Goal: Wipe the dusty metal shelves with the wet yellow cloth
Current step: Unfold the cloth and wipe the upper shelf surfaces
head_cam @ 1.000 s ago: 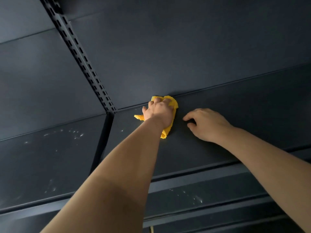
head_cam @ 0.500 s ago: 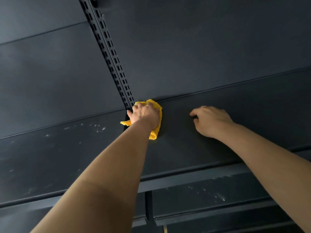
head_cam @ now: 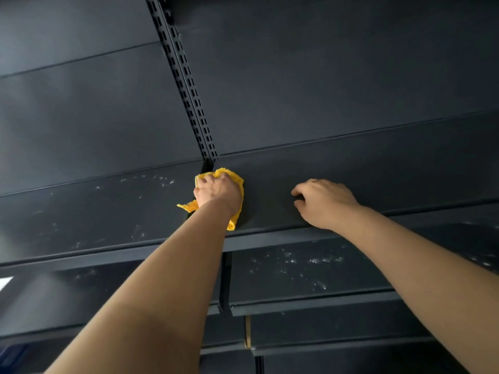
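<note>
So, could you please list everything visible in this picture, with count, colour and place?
yellow fabric cloth: one, yellow, on the upper shelf beside the post, under the left hand
dark metal shelves: at least three levels, dark grey, one below another
slotted metal upright post: one, black, rising behind the shelves
white dust specks: many, white, on the shelves
left hand: one, grips the cloth
right hand: one, rests on the upper shelf

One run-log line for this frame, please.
step: wipe | left hand: grips yellow cloth on shelf by slotted upright | right hand: rests on same shelf, empty | dust specks: on neighbouring shelf at left
</note>
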